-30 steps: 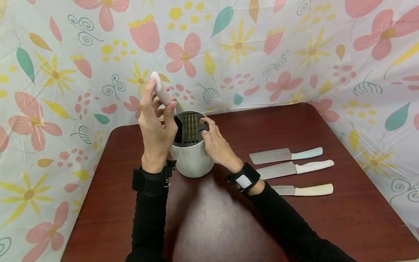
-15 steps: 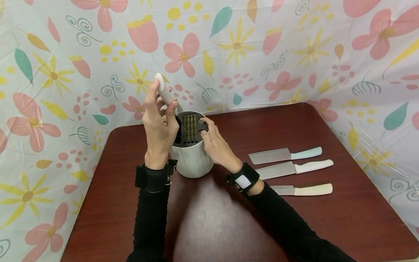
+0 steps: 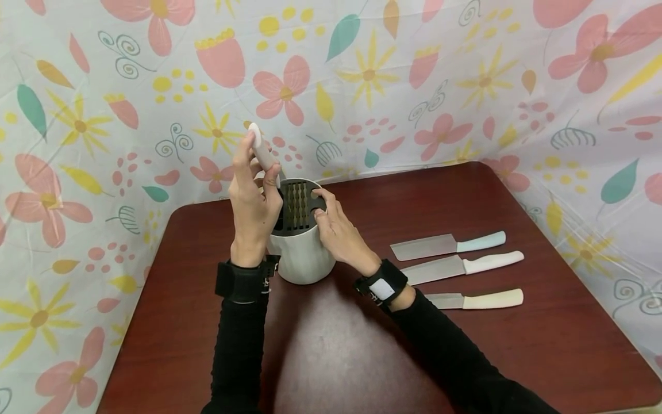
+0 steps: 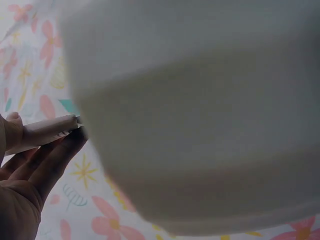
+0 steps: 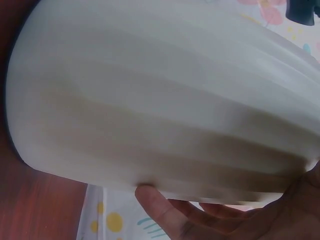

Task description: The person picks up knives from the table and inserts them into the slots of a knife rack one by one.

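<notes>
My left hand (image 3: 253,215) holds a knife by its pale handle (image 3: 264,152), above the left side of a white ribbed knife holder (image 3: 304,261). The knife leans, handle up and to the left, with its blade largely hidden by the hand and the holder. In the left wrist view the same handle (image 4: 47,131) lies between thumb and fingers. A dark slotted insert (image 3: 297,207) fills the holder's top. My right hand (image 3: 345,237) grips the holder's right rim, thumb and fingers at the insert's edge; in the right wrist view a fingertip touches the white wall (image 5: 125,110).
Three knives lie on the right of the dark red table (image 3: 331,345): a cleaver with a pale blue handle (image 3: 482,241), one with a white handle (image 3: 493,263), and one with a cream handle (image 3: 493,299). A flower-patterned cloth (image 3: 331,86) hangs behind.
My left hand has shifted slightly right and the knife handle sits a little lower, with less blade showing above the holder. My right hand keeps its grip on the rim.
</notes>
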`<state>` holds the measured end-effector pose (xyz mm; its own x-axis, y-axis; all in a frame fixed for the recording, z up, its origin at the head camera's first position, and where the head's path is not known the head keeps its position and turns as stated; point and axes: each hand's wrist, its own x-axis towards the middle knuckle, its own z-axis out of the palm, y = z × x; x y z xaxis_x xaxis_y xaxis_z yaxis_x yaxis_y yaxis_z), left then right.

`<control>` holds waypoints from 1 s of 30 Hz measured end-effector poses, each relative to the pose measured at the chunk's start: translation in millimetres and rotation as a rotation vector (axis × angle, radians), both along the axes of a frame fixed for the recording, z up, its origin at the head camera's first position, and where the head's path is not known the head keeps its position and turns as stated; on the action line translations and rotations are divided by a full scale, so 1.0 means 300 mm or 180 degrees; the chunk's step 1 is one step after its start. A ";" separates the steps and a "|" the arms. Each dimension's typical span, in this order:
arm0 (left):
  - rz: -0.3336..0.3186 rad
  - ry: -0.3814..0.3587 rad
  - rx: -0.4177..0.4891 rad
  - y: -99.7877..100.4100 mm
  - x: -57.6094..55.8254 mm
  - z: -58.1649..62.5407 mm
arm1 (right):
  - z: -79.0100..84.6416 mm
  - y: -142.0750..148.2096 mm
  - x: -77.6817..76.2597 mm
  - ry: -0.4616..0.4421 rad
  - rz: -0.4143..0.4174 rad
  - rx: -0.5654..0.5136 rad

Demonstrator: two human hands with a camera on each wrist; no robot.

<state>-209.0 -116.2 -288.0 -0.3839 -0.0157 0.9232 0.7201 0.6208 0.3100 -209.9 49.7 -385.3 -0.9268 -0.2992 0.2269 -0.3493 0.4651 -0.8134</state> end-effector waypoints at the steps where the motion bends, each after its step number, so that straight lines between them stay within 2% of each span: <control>1: -0.0015 -0.0026 -0.0004 -0.001 -0.003 -0.004 | 0.000 0.000 0.000 0.0008 -0.0006 0.0003; 21: -0.0009 -0.0446 -0.0073 -0.021 -0.042 -0.067 | -0.001 -0.011 -0.004 0.0043 -0.0070 0.0081; 30: -0.0065 -0.0634 -0.0114 -0.028 -0.053 -0.082 | 0.001 -0.012 -0.002 0.0010 -0.0085 0.0072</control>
<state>-225.1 -124.8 -312.6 -0.5590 0.0253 0.8288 0.6591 0.6200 0.4256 -210.5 46.1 -384.9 -0.9339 -0.2795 0.2231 -0.3389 0.4925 -0.8016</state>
